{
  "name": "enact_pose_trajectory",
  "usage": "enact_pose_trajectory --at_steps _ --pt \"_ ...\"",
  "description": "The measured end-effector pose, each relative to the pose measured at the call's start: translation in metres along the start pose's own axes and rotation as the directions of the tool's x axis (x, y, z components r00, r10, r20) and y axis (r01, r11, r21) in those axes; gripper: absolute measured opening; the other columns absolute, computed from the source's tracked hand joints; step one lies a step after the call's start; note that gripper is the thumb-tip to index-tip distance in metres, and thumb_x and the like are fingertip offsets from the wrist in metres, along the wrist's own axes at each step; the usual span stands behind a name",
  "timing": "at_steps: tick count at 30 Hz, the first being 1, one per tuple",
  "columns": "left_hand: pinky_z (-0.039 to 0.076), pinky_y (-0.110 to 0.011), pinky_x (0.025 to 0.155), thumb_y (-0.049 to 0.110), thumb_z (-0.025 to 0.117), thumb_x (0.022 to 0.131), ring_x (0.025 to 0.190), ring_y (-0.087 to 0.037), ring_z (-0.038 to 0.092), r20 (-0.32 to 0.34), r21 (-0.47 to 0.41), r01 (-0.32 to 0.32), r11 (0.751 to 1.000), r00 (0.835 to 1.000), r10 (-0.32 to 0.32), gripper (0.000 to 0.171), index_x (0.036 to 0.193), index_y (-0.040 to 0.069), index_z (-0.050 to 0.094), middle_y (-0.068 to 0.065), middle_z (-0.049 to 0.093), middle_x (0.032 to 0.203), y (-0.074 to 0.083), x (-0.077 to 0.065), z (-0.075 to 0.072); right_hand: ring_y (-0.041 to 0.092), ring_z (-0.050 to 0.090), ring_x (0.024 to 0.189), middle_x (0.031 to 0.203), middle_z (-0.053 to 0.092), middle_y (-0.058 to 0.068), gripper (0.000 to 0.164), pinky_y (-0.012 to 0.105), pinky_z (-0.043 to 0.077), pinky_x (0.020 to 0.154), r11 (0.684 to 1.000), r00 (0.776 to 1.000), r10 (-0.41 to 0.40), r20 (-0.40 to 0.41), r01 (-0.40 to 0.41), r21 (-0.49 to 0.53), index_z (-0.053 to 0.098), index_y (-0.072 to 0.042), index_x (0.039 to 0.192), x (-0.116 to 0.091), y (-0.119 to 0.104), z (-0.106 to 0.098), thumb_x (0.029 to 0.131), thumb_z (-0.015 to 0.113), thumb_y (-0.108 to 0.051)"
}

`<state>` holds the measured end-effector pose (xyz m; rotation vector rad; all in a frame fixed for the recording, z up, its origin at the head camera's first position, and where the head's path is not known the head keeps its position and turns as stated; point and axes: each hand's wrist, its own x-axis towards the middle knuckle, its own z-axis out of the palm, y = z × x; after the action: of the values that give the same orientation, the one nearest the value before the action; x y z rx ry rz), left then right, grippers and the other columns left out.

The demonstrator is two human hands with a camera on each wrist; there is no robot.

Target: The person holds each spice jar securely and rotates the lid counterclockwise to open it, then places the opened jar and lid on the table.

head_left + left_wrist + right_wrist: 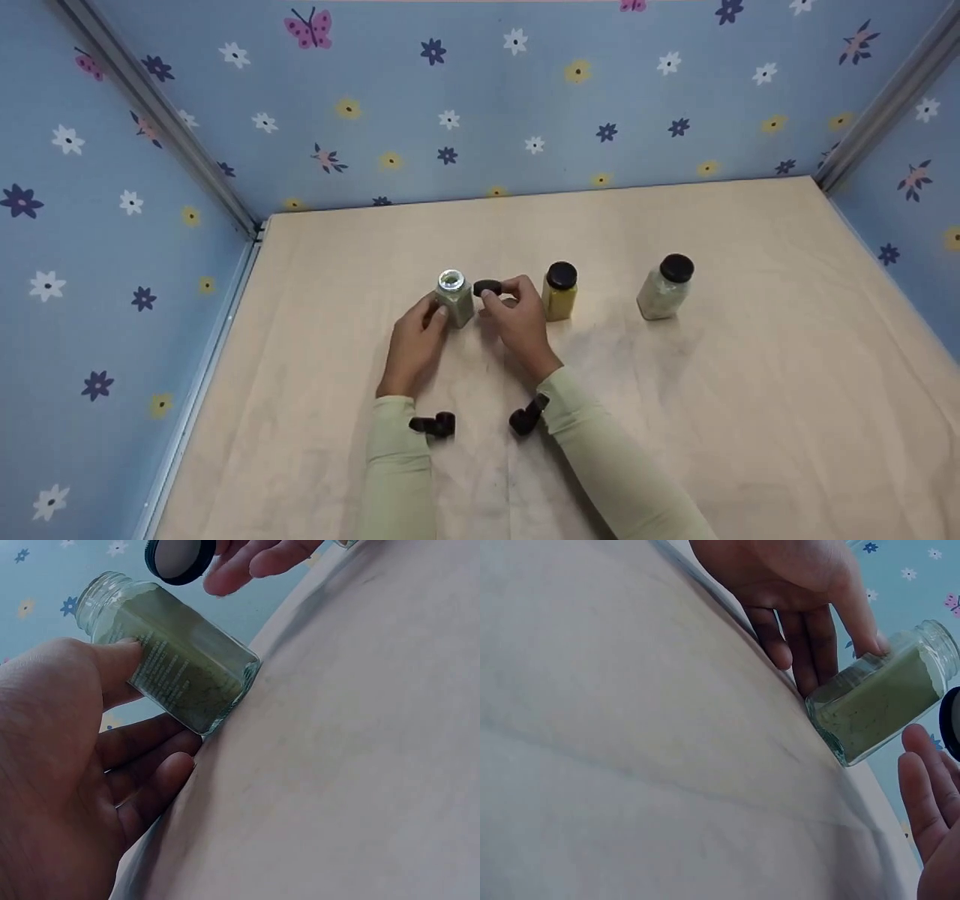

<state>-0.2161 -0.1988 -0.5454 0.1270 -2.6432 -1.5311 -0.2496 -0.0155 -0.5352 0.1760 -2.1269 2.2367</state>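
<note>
L hand (415,339): gripping uncapped green jar (457,307), thumb pressing its side;
R hand (523,324): pinching blk cap (487,288) just beside jar's mouth;
Green jar: standing upright on bench (750,420), btwn both hands;
Yellow jar (559,302): standing capped, just R of R hand;
Pale jar (661,295): standing capped, farther R, well apart

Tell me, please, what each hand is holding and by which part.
The left hand holds the open jar by its body; the right hand holds the loose lid by its edge.
</note>
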Motion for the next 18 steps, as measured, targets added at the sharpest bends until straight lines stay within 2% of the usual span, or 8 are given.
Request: enact_pose_trajectory --at_steps 4,13,18 --pt "0.04 -0.039 0.111 0.032 0.051 0.106 0.132 -0.019 0.051 -0.008 -0.009 -0.013 1.0 1.0 0.013 0.045 0.148 0.015 0.051 -0.004 0.057 0.142 -0.0001 -0.0005 -0.0004 0.046 0.069 0.087 0.106 0.063 0.018 0.022 0.046 0.059 0.077 1.0 1.0 0.004 0.001 -0.004 0.006 0.052 0.003 0.105 0.0011 0.0 -0.0007 0.093 0.066 -0.009" --pt "0.041 -0.038 0.11 0.034 0.051 0.106 0.131 -0.018 0.051 -0.008 -0.012 -0.02 1.0 1.0 0.02 0.047 0.148 0.014 0.051 -0.004 0.057 0.142 -0.0012 -0.0012 -0.0008 0.046 0.067 0.085 0.106 0.062 0.015 0.019 0.038 0.059 0.072 0.999 1.0 -0.016 0.005 0.016 0.035 0.052 0.0 0.103 -0.0021 0.0052 -0.001 0.091 0.066 -0.005" --pt "0.041 -0.037 0.109 0.035 0.051 0.106 0.13 -0.016 0.052 -0.004 -0.006 0.0 1.0 1.0 0.0 0.047 0.148 0.015 0.051 -0.003 0.057 0.142 -0.0007 -0.001 -0.0007 0.051 0.065 0.086 0.106 0.062 0.017 0.018 0.044 0.06 0.075 0.996 1.0 -0.019 0.012 0.018 0.083 0.052 0.0 0.102 -0.0042 0.0049 -0.0006 0.091 0.065 -0.003"
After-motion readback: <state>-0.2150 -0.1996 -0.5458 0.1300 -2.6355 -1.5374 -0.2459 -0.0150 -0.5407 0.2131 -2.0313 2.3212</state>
